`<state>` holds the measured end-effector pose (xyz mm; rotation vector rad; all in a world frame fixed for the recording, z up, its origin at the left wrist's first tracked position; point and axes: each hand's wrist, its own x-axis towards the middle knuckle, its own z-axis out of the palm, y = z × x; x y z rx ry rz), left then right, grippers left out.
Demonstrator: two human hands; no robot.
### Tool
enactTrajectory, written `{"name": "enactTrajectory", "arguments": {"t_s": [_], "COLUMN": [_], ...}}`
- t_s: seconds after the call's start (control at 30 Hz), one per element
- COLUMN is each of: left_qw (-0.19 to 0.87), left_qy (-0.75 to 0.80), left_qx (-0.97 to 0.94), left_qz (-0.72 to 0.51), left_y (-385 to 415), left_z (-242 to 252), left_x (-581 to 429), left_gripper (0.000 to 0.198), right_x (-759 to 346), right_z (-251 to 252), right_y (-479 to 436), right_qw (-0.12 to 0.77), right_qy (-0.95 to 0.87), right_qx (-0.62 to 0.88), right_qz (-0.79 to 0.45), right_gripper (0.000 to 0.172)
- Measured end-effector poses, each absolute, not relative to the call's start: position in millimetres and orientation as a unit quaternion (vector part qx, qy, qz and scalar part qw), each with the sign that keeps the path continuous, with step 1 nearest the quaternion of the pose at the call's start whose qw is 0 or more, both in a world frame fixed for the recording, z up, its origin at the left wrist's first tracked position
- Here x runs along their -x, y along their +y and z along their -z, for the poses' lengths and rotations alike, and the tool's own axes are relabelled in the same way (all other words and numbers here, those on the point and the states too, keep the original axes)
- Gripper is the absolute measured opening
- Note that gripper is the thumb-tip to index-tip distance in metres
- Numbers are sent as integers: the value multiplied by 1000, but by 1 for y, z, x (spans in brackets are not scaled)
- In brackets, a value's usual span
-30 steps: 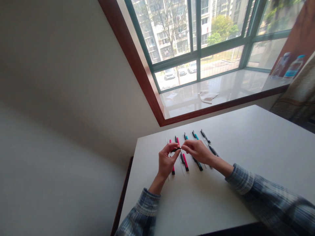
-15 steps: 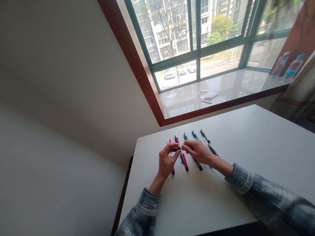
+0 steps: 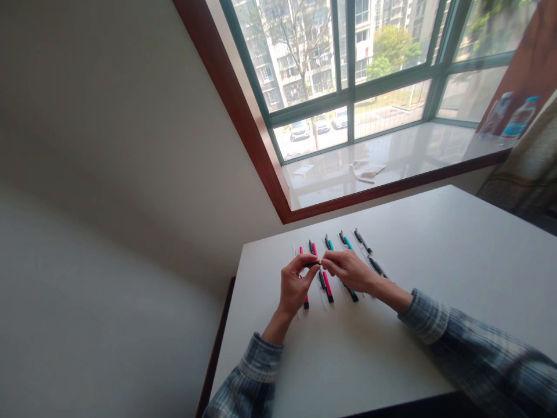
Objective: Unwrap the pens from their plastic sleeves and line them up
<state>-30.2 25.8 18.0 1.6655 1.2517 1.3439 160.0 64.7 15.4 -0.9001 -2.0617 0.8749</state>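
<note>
Between the thumb and fingers of my left hand (image 3: 294,285) is a small black pen part (image 3: 311,265), held above the table. My right hand (image 3: 351,271) is closed in a pinch at the right end of that part; whatever its fingertips grip is too small to make out. Beneath and around both hands lie pen pieces in rows: a pink and black pen piece (image 3: 328,285), a teal and black one (image 3: 344,240), and a black one (image 3: 378,267). Thin clear refills or tubes lie beside them. My hands cover some of the pieces.
The white table (image 3: 348,360) has its left edge close to the wall (image 3: 130,203). Behind it is a window with a ledge (image 3: 400,159), where a crumpled cloth or paper (image 3: 366,171) and plastic bottles (image 3: 520,119) sit. A curtain (image 3: 509,174) hangs at the right.
My right hand's knuckles have shifted very slightly down at the pen part. My left hand stays in place with its grip unchanged.
</note>
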Motion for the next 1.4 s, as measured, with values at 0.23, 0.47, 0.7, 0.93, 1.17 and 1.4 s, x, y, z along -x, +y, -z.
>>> {"name": "enactTrajectory", "arguments": {"t_s": [0.23,0.47,0.7,0.93,1.17,1.4], "left_qw": [397,281,71,2,-19,-46], "left_qy": [465,546,683,740,763,730], "left_qx": [-570,-516,-564,-597,-592,-624], "left_qz": [-548,-597,-459,-311,-258,-274], "left_y": [30,52,67,66,63,62], "left_z": [-24,-21,-6,3,3,0], "left_x": [33,72,120,131,129,124], "left_gripper": [36,35,22,20,19,19], "right_x": [-154,-153,-152,-154,-153,-153], "right_z": [-10,-12,-8,-8,-8,-7], "right_y": [59,55,54,53,53,54], "right_qw": [388,386,370,369,368,370], "right_qy": [-764,-778,-800,-805,-807,-809], "right_qx": [361,367,351,348,349,347], "right_qz": [-369,-333,-315,-308,-301,-297], "right_gripper": [37,28,22,20,19,19]}}
